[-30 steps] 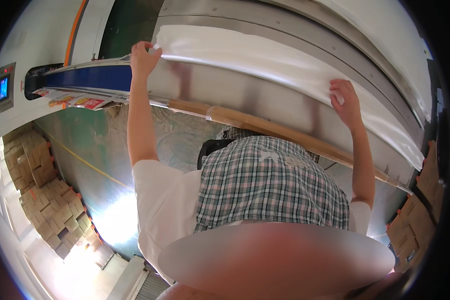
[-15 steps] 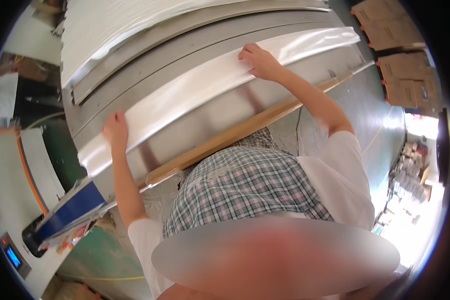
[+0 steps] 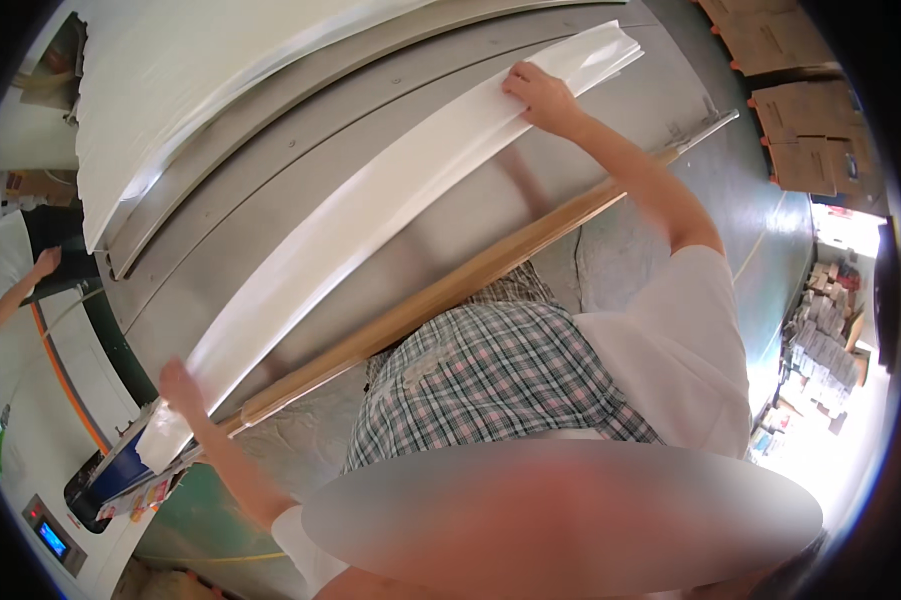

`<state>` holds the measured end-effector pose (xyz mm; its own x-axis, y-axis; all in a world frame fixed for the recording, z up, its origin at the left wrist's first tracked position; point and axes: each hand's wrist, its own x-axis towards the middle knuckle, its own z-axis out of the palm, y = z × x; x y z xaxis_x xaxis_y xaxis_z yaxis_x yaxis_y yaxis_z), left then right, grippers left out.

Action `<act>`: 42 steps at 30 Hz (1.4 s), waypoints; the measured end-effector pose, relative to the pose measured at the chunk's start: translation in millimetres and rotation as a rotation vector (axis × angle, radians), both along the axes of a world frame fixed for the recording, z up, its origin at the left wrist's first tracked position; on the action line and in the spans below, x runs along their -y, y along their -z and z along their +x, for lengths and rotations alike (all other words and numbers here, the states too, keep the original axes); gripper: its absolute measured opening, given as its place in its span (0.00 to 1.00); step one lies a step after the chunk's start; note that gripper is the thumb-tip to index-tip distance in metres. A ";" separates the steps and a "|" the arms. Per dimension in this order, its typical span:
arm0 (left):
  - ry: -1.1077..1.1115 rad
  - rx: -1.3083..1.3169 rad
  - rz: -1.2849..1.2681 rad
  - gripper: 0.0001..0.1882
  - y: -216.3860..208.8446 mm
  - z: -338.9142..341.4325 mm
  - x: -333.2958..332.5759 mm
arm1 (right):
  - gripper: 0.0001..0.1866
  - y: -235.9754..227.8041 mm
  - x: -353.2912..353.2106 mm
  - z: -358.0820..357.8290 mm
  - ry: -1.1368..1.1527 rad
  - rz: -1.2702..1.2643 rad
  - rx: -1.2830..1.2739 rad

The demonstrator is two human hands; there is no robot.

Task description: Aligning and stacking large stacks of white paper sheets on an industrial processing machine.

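Observation:
A long white folded strip [image 3: 360, 205] of thin, glossy, film-like sheet runs slantwise over a grey metal table [image 3: 260, 215]. My right hand [image 3: 543, 97] grips it near its far right end, fingers curled over the layers. Close to the other end my left hand [image 3: 182, 390], slightly blurred, has hold of the strip's edge. The left end droops past the table's corner, over a blue panel [image 3: 120, 470]. Loose layers show at the right end.
A wooden bar [image 3: 450, 290] lines the table's near edge, against my checked apron [image 3: 490, 370]. Beyond a raised metal rail [image 3: 300, 75] lies a wide white sheet [image 3: 200, 80]. Cardboard boxes [image 3: 805, 120] stand at right. Another person's hand [image 3: 47, 262] and a small control screen [image 3: 52, 540] are at left.
The strip has swung to a steeper slant, its left end moving toward me and leftward past the table corner. My left hand went with it; my right hand shifted slightly farther away.

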<state>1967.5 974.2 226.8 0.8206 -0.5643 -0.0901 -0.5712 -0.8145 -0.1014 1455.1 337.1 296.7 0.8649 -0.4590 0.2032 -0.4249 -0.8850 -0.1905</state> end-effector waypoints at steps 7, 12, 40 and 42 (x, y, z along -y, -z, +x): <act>-0.265 0.005 0.003 0.27 -34.3 -114.0 146.1 | 0.15 5.4 128.0 -113.0 0.479 -0.262 0.041; -0.314 -0.036 -0.019 0.29 -26.9 -132.9 159.5 | 0.10 13.5 185.2 -180.2 0.816 -0.341 -0.008; 0.372 -0.211 -0.163 0.20 -11.3 -111.1 155.8 | 0.23 13.7 127.0 -86.7 0.263 1.070 -0.328; 0.313 -0.689 -0.160 0.24 -52.3 -181.7 285.2 | 0.24 20.4 100.2 -75.8 0.214 1.123 -0.353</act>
<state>1785.8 689.0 279.2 0.4089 -0.8098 -0.4207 -0.6684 -0.5796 0.4661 1379.3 236.9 276.3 0.6770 -0.3694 -0.6366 -0.7274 -0.2036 -0.6554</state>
